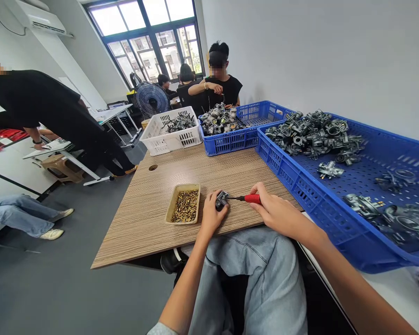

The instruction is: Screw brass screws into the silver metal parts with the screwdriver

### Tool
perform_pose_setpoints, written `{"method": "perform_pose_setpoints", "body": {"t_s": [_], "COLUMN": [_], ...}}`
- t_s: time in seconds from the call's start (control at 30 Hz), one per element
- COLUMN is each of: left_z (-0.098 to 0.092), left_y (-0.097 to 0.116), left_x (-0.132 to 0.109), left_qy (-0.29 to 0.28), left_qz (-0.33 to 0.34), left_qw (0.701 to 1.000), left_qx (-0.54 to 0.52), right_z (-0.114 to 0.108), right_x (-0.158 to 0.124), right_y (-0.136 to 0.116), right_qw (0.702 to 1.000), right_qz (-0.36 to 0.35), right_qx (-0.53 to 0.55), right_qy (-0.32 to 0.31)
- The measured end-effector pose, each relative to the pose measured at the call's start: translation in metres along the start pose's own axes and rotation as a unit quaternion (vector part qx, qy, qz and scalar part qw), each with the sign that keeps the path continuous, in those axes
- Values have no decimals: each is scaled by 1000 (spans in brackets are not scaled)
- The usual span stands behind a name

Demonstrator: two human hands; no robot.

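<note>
My left hand [212, 213] is closed around a small grey metal part [221, 200] held against the near edge of the wooden table [150, 204]. My right hand [274, 209] grips a red-handled screwdriver [252, 198], its thin shaft pointing left into the part. A shallow tan tray [171, 208] full of small brass screws lies just left of my left hand.
A big blue crate [300, 195] of grey metal castings sits on my right. A second blue crate [230, 139] and a white basket [167, 139] of parts stand at the table's far end, where a person in black works. Other people, a fan and white tables fill the left.
</note>
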State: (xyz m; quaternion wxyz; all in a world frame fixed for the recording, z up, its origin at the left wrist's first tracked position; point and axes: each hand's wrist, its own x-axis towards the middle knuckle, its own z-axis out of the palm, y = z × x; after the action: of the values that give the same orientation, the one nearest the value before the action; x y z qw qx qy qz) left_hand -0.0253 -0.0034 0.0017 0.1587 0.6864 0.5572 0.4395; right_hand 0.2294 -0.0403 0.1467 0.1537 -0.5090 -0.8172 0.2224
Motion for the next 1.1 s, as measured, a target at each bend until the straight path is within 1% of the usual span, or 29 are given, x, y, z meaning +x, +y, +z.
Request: {"method": "perform_pose_setpoints", "body": {"t_s": [0.1, 0.2, 0.33, 0.43, 0.5, 0.6, 0.67, 0.73, 0.8, 0.87, 0.97, 1.0, 1.03, 1.1], "left_z": [0, -1, 0, 0, 0, 0, -1, -1, -1, -1, -1, -1, -1, -2], "left_y": [0, 0, 0, -1, 0, 1, 2, 3, 3, 3, 3, 3, 2, 1], "left_x": [0, 0, 0, 1, 1, 1, 1, 0, 0, 0, 1, 2, 2, 2], "left_qy": [-2, -3, 1, 4, 4, 7, 10, 10, 10, 10, 12, 11, 11, 7], "left_qz": [-1, 0, 2, 3, 4, 6, 5, 5, 3, 0, 0, 2, 3, 8], "left_qw": [1000, 1000, 1000, 1000, 1000, 1000, 1000, 1000, 1000, 1000, 1000, 1000, 1000, 1000], "left_qx": [-3, -4, -3, -2, -4, -10, -14, -15, -15, -12, -6, -4, -4, -1], "right_z": [-1, -1, 1, 4, 6, 6, 3, -2, -9, -19, -31, -34, -35, -33], "right_x": [0, 2, 7, 9, 9, 11, 13, 14, 13, 8, -8, -15, -23, -40], "right_y": [-4, -8, -11, -8, -5, 2, 7, 10, 11, 6, -15, -24, -34, -54], "right_qw": [1000, 996, 981, 976, 985, 997, 991, 979, 963, 944, 914, 902, 887, 844], "right_qz": [12, 32, 82, 98, 82, 13, -38, -64, -68, -66, -73, -84, -98, -130], "right_qx": [-28, -80, -172, -190, -139, 13, 106, 179, 247, 308, 386, 415, 448, 519], "right_qy": [2, 11, 28, 44, 61, 75, 75, 78, 86, 96, 100, 83, 52, -29]}}
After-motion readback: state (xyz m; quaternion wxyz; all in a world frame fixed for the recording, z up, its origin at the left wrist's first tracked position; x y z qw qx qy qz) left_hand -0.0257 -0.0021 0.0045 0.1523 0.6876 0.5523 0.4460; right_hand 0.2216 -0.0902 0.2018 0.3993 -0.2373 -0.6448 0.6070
